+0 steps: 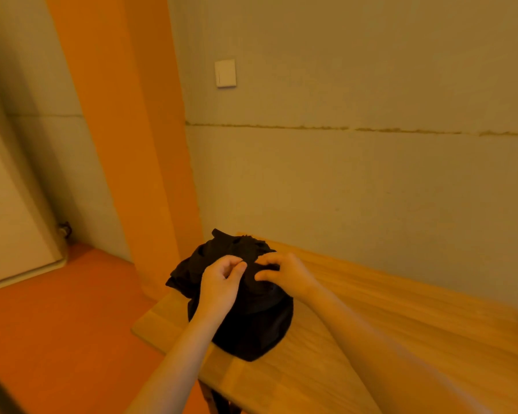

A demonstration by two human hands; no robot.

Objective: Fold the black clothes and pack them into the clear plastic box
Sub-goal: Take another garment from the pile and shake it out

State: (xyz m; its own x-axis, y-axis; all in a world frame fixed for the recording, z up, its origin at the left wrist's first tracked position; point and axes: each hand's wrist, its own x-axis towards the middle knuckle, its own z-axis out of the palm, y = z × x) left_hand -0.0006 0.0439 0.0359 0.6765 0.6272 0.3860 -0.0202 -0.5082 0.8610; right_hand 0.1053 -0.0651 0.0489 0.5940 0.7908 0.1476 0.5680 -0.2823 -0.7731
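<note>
Wooden table (356, 309) carries unfolded black clothes (245, 318); my left hand (219, 282) and right hand (284, 273) pinch the heap's top, no box visible, so folding barely begun.

No readable text, labels or numbers anywhere.

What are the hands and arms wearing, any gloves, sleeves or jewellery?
Nothing visible. The left hand and right hand are bare, with no gloves. Both forearms are bare down to the frame's bottom edge, so no sleeves show. No watch, bracelet or ring can be seen on wrists or fingers, though the picture is soft and orange-tinted.
</note>
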